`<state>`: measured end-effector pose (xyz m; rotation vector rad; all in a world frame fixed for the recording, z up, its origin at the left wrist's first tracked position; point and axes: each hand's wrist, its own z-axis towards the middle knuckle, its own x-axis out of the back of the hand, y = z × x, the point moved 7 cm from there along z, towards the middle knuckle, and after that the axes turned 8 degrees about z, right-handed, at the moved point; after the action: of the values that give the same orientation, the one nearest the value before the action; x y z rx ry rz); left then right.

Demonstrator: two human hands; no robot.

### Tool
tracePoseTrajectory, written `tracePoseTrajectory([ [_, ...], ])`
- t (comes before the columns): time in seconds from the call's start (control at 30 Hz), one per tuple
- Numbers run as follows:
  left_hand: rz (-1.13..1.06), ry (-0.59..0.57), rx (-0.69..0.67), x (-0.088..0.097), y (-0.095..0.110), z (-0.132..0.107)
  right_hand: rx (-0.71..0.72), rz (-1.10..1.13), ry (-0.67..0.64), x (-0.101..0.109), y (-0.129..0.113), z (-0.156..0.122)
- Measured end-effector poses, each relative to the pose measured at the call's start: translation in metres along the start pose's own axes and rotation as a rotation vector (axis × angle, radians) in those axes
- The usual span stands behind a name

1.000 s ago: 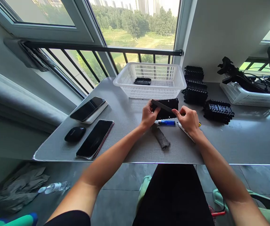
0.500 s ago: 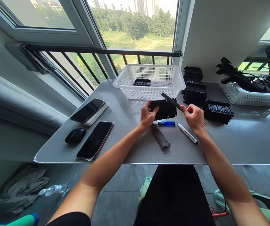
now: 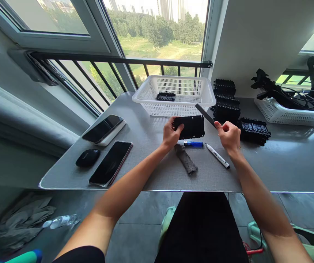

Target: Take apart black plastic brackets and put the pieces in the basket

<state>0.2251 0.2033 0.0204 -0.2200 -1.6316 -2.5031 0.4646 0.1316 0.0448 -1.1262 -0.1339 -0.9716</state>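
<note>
My left hand (image 3: 170,134) grips the left edge of a flat black plastic panel (image 3: 192,126) that lies on the grey table (image 3: 151,171). My right hand (image 3: 229,136) pinches the near end of a thin dark strip (image 3: 205,114), which slants up and away to the left, clear of the panel. A blue lighter (image 3: 193,144), a white marker (image 3: 217,156) and a grey cloth roll (image 3: 185,158) lie just in front of the panel, between my hands.
A white mesh basket (image 3: 174,106) behind the panel holds one black part (image 3: 165,96). Stacks of black parts (image 3: 226,100) and another black part (image 3: 254,130) sit to the right. Two phones (image 3: 111,161), a black case (image 3: 87,157) lie left. A cable-filled basket (image 3: 288,113) stands far right.
My right hand has drawn the strip off the panel and carried it rightward and up. My left hand stays on the panel's left edge.
</note>
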Motion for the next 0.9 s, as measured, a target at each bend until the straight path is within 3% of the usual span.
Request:
tracePoseTrajectory([
  [0.17, 0.020, -0.002, -0.016, 0.000, 0.003, 0.000, 0.050, -0.010, -0.077, -0.010, -0.007, -0.003],
  [0.37, 0.015, 0.027, -0.014, 0.002, 0.000, 0.002, 0.009, -0.054, 0.008, 0.001, -0.002, 0.000],
  [0.57, 0.040, 0.028, -0.027, 0.002, 0.001, 0.001, 0.065, -0.044, -0.104, -0.014, -0.012, -0.007],
  [0.77, -0.004, 0.022, 0.011, 0.002, -0.005, 0.003, 0.004, -0.069, -0.035, -0.002, -0.001, -0.001],
  [0.9, 0.035, 0.011, -0.008, -0.001, -0.005, 0.002, 0.054, -0.034, -0.122, -0.014, -0.013, -0.008],
])
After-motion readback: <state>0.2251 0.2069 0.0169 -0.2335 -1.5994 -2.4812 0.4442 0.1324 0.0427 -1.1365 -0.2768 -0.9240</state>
